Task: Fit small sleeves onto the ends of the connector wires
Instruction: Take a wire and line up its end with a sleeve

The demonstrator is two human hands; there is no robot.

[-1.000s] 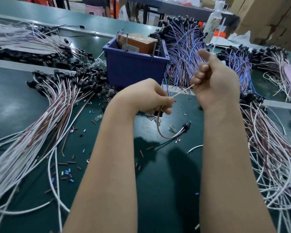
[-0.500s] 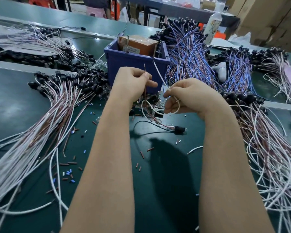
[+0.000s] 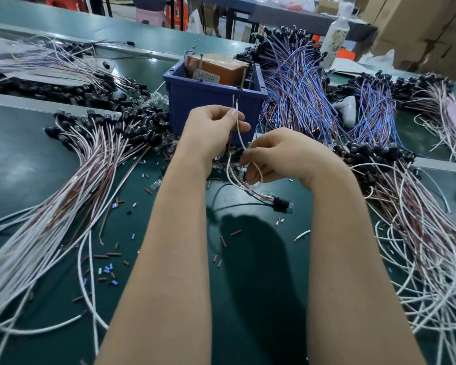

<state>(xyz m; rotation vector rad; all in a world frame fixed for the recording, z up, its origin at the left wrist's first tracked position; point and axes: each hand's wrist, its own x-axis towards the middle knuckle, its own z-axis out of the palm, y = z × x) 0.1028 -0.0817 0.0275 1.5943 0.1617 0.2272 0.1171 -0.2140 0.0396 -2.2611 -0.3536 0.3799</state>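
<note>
Pinches the two ends of a connector wire (image 3: 239, 133) between thumb and forefinger of the left hand (image 3: 213, 130), tips pointing up just in front of a blue bin (image 3: 208, 101). Curls the fingers of the right hand (image 3: 282, 156) lower and just to the right, gripping a loop of the same white-and-brown pair; cannot tell of any sleeve between those fingertips, hidden behind the knuckles. Lets the pair sag from both hands down to the green table (image 3: 24, 159), ending there in a black connector (image 3: 281, 202) lying on its side between the two forearms, near the right wrist. Works above a scatter of small sleeves (image 3: 107, 270), brown, blue and white, strewn loose over the tabletop, thickest left of the left forearm. Sits flanked by heaps of like pieces: a fanned white-and-brown bundle (image 3: 77, 180) at left, black connectors massed at its far end beside the bin; a blue-and-brown bundle (image 3: 300, 96) piled against the bin's right wall; a tangled white-and-brown heap (image 3: 419, 219) at right, running down to the lower edge. Shows a brown cardboard box (image 3: 216, 68) inside the bin, with thin metal rods (image 3: 200, 67) standing upright against it, and a pale bottle (image 3: 334, 35) farther back at right.
</note>
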